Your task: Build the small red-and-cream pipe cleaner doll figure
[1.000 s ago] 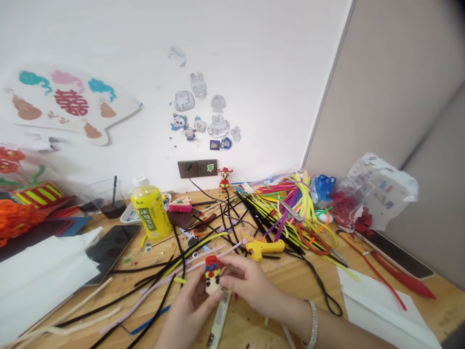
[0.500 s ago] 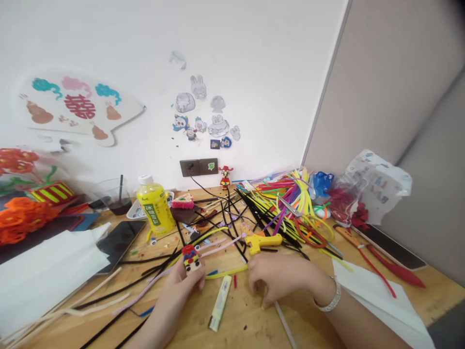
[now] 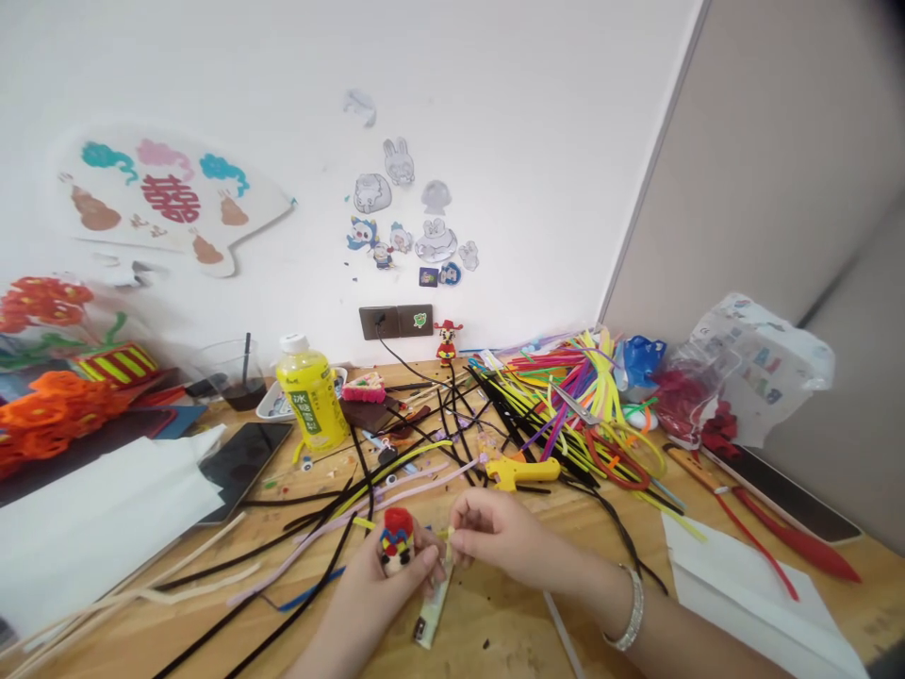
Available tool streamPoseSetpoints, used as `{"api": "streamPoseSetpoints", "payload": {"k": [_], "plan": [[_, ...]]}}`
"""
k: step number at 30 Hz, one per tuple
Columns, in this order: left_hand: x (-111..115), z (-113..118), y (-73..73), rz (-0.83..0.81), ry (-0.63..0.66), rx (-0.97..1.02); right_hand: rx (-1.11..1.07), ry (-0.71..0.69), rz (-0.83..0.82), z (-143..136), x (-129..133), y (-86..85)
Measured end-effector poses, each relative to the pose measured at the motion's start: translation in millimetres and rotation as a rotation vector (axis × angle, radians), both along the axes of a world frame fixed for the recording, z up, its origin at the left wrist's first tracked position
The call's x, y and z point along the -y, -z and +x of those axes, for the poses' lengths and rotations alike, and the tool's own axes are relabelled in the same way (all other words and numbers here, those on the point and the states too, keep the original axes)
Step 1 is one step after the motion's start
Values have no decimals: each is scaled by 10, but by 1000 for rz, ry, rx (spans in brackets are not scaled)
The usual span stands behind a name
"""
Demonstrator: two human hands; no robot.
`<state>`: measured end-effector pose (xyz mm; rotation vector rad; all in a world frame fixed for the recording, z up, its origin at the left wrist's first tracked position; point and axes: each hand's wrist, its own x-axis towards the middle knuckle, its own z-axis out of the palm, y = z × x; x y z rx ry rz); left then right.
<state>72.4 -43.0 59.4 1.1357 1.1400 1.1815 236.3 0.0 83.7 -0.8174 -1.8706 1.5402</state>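
My left hand (image 3: 378,580) is wrapped round a small figure (image 3: 397,545) with a red top, blue and yellow bands and a pale face with black eyes. Close beside it on the right, my right hand (image 3: 487,530) pinches a small pale yellowish piece (image 3: 450,534) between thumb and fingers. Under the hands lies a glue tube (image 3: 431,608), its upper part partly covered by my left fingers. A yellow glue gun (image 3: 521,472) rests on the table just beyond my right hand.
Black, yellow and purple pipe cleaners (image 3: 537,396) spread over the wooden table. A yellow bottle (image 3: 312,401) and a dark phone (image 3: 244,462) stand and lie left. Scissors (image 3: 576,405), white paper (image 3: 749,594) and a plastic bag (image 3: 760,368) are right. A red-hatted figure (image 3: 447,341) stands by the wall.
My right hand has moved left and up from the table, closer to the figure, and now pinches a small piece. My left hand and the figure have shifted slightly right and down.
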Motion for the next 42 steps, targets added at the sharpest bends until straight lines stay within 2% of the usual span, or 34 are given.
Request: {"api": "streamPoseSetpoints", "payload": {"k": [2,4,7,10,12,14,17,19,21,24,26,29,35,42], "plan": [[20,23,-7,-26,22,-9,-89,39,-105,-74,5,78],[22,20,-8,-58,20,-38,-84,89,-104,-85,-22,124],[-4,-26,-17,-61,-58,-117,127,219,114,4,-92,111],[-39,-81,-52,-27,-145,-257,522,286,372,120,-124,30],[-61,-101,-75,-18,-176,-298,690,283,491,158,-112,-21],[-79,-104,-79,-29,-175,-261,752,250,617,157,-90,-40],[-97,-94,-56,-52,-136,-159,873,140,800,116,-76,1],[-96,-92,-46,-74,-106,-171,940,102,899,84,-82,49],[-82,-98,-55,-54,-126,-290,928,127,961,52,-84,83],[-43,-109,-87,129,-204,-514,798,175,1003,5,-60,89],[-19,-109,-96,223,-195,-584,676,161,1024,-18,-35,81],[-9,-101,-81,228,-168,-620,527,166,998,-24,-26,82],[-60,-149,-67,209,-211,-637,376,208,874,60,-132,95],[-63,-179,-37,228,-221,-668,361,279,829,100,-165,73]]}}
